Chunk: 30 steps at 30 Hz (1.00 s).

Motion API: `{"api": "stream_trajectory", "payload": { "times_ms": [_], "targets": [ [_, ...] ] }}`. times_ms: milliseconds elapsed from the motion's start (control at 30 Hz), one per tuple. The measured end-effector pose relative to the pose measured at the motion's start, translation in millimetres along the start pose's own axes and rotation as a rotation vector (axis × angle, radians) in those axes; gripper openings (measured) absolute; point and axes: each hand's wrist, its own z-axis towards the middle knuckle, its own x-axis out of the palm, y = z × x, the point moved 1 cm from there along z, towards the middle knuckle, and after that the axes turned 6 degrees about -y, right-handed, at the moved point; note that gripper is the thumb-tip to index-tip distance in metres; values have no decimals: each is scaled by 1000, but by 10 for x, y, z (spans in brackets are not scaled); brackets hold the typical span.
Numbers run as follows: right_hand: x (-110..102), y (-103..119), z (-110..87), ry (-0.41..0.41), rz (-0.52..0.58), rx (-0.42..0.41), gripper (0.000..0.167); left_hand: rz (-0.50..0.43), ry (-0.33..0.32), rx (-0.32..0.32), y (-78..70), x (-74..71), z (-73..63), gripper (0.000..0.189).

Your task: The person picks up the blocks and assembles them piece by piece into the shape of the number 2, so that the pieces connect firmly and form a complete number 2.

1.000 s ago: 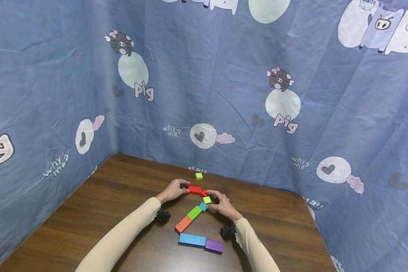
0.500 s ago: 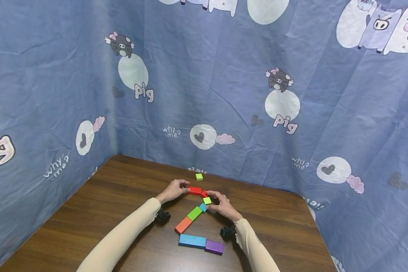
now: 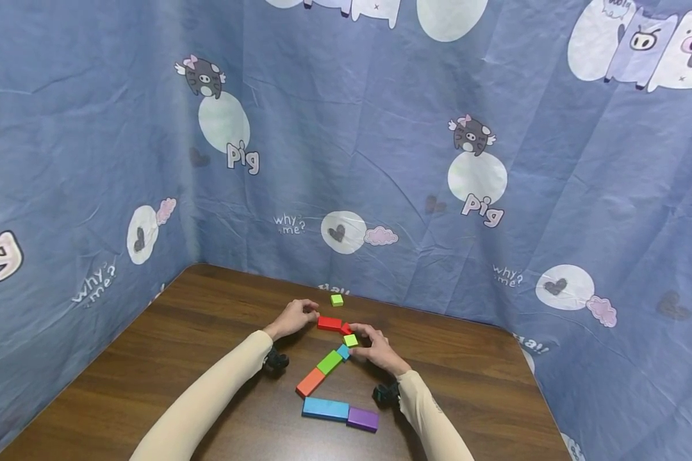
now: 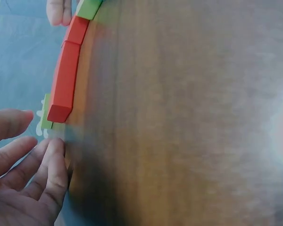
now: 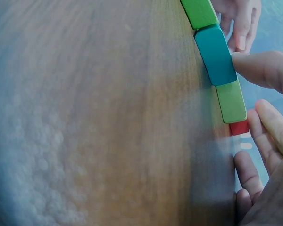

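My left hand (image 3: pixel 293 318) is just off the left end of a long red block (image 3: pixel 329 323); in the left wrist view its loosely bent fingers (image 4: pixel 54 174) hold nothing. A small red block (image 3: pixel 346 328) continues from the long one. After it come a yellow-green block (image 3: pixel 350 340), a small blue block (image 3: pixel 343 351), a green block (image 3: pixel 329 362) and an orange block (image 3: pixel 310 382), forming a bent row. My right hand (image 3: pixel 378 350) spans the bend, its thumb (image 5: pixel 264 70) at the blue block's side and its fingertips near the small red block.
Nearer to me, a long blue block (image 3: pixel 325 408) and a purple block (image 3: pixel 362 419) lie end to end. A loose yellow-green block (image 3: pixel 337 299) sits at the back of the brown table (image 3: pixel 461 397). A blue patterned cloth (image 3: pixel 380 160) hangs behind.
My left hand has let go of the long red block and drawn slightly away from its left end. The right hand and the blocks stay in place.
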Motion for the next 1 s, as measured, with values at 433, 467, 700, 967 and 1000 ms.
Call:
{"api": "stream_trajectory", "payload": {
  "times_ms": [433, 467, 700, 967, 1000],
  "targets": [
    [-73, 358, -142, 0, 38, -25, 55, 39, 7, -23, -65, -56, 251, 31],
    [-77, 369, -143, -1, 39, -26, 55, 42, 10, -26, -73, -63, 278, 32],
    [-29, 120, -35, -30, -9, -32, 55, 88, 10, -15, -221, -74, 424, 33],
    [-19, 53, 0, -29, -12, -52, 57, 183, -10, -21, -366, -4, 536, 38],
    [-16, 56, -1, -31, -12, -52, 57, 192, -10, -23, -370, 7, 550, 38]
  ]
}}
